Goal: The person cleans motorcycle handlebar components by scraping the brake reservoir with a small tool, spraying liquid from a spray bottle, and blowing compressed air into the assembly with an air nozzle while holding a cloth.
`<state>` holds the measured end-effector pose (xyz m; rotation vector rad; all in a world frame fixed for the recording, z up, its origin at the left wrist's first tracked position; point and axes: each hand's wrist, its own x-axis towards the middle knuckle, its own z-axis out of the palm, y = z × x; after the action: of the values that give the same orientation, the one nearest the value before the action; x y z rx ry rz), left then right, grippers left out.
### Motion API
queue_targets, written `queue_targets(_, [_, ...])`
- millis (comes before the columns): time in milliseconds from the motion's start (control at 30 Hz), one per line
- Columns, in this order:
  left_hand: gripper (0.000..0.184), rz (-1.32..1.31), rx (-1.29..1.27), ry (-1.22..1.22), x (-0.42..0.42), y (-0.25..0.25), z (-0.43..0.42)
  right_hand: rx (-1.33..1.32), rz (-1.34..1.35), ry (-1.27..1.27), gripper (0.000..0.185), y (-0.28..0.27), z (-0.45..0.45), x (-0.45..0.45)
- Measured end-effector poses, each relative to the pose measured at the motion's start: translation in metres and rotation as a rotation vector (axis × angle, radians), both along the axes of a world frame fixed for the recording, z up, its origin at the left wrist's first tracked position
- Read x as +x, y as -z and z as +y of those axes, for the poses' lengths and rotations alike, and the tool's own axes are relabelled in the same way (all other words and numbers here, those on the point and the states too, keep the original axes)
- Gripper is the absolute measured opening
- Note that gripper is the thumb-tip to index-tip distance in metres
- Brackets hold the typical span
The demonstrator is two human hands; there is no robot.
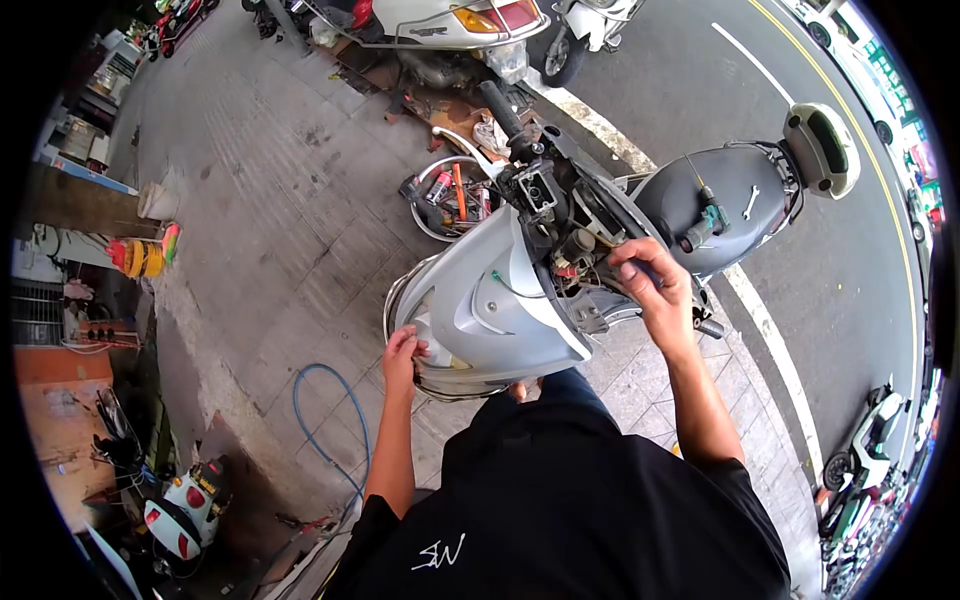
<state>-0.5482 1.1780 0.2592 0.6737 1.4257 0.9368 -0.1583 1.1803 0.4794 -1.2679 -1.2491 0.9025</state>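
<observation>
A silver scooter front panel (478, 312) stands before me, with exposed wiring (568, 272) behind it. My left hand (402, 355) is closed at the panel's front edge, its fingertips curled by the clear lamp lens (432, 335). On the other side, my right hand (655, 285) is pinched beside the exposed wiring and dark inner trim. Whatever may be between those fingertips is hidden. The uncovered handlebar (535, 185) lies beyond the panel. A power drill (706, 222) and a wrench (751, 202) rest on the black seat (660, 200).
A round bowl of tools (440, 232) sits on the pavement beside the scooter. A blue hose (308, 412) curves across the ground at left. Another white scooter (430, 22) is parked ahead, and the road (850, 290) runs along the right.
</observation>
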Motion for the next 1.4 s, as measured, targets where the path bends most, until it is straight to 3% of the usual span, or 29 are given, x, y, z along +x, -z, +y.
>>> queue_targets(133, [0.024,-0.090,0.092,0.149,0.064,-0.066,0.037,-0.034,0.150,-0.192,0.023,0.024,0.000,-0.012])
queue_targets(200, [0.023,-0.184,0.144,0.242,0.094,-0.102,0.049,-0.107,0.388,-0.157,0.015,0.045,0.003,-0.020])
queue_targets(300, [0.024,-0.232,0.206,0.309,0.125,-0.141,0.066,-0.159,0.334,-0.168,0.012,0.041,0.021,-0.019])
queue_targets(367, [0.024,-0.219,0.244,0.330,0.137,-0.160,0.075,-0.078,-0.128,-0.256,0.011,0.029,0.039,-0.012])
queue_targets(467, [0.022,-0.166,0.298,0.335,0.152,-0.183,0.089,0.028,-0.195,-0.347,0.011,0.018,0.061,-0.007])
queue_targets(633, [0.017,0.012,0.444,0.350,0.161,-0.193,0.107,0.010,-0.317,-0.356,0.012,0.009,0.080,-0.008])
queue_targets(867, [0.016,0.049,0.430,0.335,0.163,-0.193,0.121,0.059,-0.468,-0.279,0.011,0.011,0.093,-0.014])
queue_targets(1067, [0.016,0.043,0.430,0.339,0.168,-0.185,0.153,0.045,-0.572,-0.023,0.010,0.014,0.095,-0.028])
queue_targets(1133, [0.015,0.218,0.503,0.345,0.163,-0.180,0.167,0.021,-0.632,0.102,0.010,0.020,0.097,-0.037])
queue_targets(1267, [0.012,0.216,0.497,0.467,0.152,-0.186,0.175,0.057,-0.635,0.257,0.014,0.032,0.096,-0.051])
queue_targets(1400, [0.024,0.263,0.593,0.620,0.153,-0.190,0.179,0.055,-0.640,0.293,0.014,0.033,0.094,-0.057])
